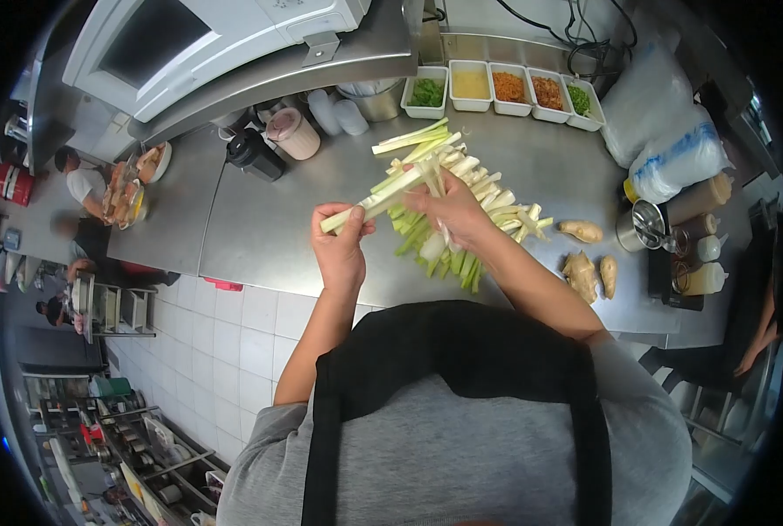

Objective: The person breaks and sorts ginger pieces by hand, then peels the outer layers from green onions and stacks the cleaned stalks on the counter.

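Observation:
My left hand (342, 241) is closed round the lower end of a pale green leek stalk (382, 195), held slanting over the steel counter (308, 263). At the stalk's upper part, my right hand (451, 209) has its fingers closed on a loose, pale outer layer (435, 178) that hangs down below the hand. Beneath and behind my right hand lies a heap of cut leek pieces (489, 195), white toward the back and green toward me. A few longer stalks (415, 138) rest at the heap's back left.
White trays (426, 91) of chopped food line the back. Ginger pieces (581, 275) lie right, near a metal pot (641, 225) and bottles (705, 279). A black jar (255, 155) and pink-lidded container (292, 133) stand left. Other people (85, 186) are far left; one arm shows far right.

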Action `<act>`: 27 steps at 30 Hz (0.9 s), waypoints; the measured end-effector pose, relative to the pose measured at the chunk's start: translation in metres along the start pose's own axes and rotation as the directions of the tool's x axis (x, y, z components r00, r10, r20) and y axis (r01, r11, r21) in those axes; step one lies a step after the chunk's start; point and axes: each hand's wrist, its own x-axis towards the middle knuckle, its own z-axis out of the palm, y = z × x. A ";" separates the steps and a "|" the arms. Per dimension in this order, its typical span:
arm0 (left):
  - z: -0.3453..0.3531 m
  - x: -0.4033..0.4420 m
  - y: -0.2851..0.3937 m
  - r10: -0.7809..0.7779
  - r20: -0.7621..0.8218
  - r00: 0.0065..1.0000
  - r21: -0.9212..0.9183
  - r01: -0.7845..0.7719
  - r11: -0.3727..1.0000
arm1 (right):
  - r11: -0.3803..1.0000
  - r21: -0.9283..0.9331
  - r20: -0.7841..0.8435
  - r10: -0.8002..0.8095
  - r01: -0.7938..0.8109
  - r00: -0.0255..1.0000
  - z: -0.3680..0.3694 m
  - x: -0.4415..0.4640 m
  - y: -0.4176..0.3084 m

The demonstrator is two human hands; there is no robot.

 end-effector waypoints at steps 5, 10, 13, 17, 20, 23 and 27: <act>0.001 -0.005 0.002 -0.189 -0.013 0.982 -0.124 0.186 0.975 | 0.995 -0.103 -0.008 0.014 -0.015 1.000 -0.007 0.008 0.000; -0.002 0.002 -0.004 -0.408 -0.003 0.913 -0.254 0.394 0.883 | 0.974 -0.201 0.021 -0.103 0.106 0.994 -0.020 0.018 0.000; -0.004 0.004 -0.008 -0.481 -0.041 0.876 -0.282 0.452 0.846 | 0.981 -0.183 -0.029 -0.076 0.070 0.997 -0.035 0.026 0.000; -0.009 0.006 -0.015 -0.521 0.026 0.853 -0.260 0.509 0.821 | 0.977 -0.207 0.166 0.084 -0.048 0.983 -0.043 0.021 -0.012; -0.013 0.008 -0.016 -0.549 0.069 0.833 -0.216 0.550 0.807 | 0.943 -0.321 0.238 0.172 -0.089 0.956 -0.033 0.018 -0.015; -0.015 0.008 -0.012 -0.605 0.130 0.786 -0.210 0.618 0.758 | 0.948 -0.281 0.151 0.196 -0.148 0.969 -0.029 0.027 -0.001; -0.015 0.001 -0.007 -0.561 0.151 0.814 -0.178 0.580 0.795 | 0.981 -0.171 0.086 0.105 -0.089 0.991 -0.005 0.014 -0.005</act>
